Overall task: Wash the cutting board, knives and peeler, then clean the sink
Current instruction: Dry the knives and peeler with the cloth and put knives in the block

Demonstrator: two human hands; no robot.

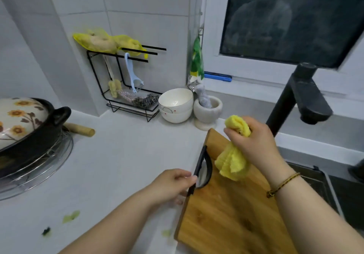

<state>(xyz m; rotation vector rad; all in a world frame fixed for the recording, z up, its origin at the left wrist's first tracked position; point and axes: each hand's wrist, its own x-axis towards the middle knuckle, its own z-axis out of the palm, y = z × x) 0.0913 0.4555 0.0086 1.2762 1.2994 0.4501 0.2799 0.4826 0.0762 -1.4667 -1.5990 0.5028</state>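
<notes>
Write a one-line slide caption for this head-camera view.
Left hand grips the black-handled wooden cutting board; right hand holds a bunched yellow cloth over it.

You're standing in a home kitchen, no question. White tiled walls [137, 1], a pale countertop [118, 155], and a black faucet [295, 104] over the sink [319, 182] by the window [285, 17]. A flowery-lidded pot [35, 141] sits on your stove, a peeler [131, 74] hangs off the wire rack [130, 109], and stacked bowls [175, 106] and a stone mortar [206, 114] fill the corner.

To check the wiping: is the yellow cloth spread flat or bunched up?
Bunched up. The right hand grips the yellow cloth as a wad; its loose end hangs over the cutting board.
</notes>
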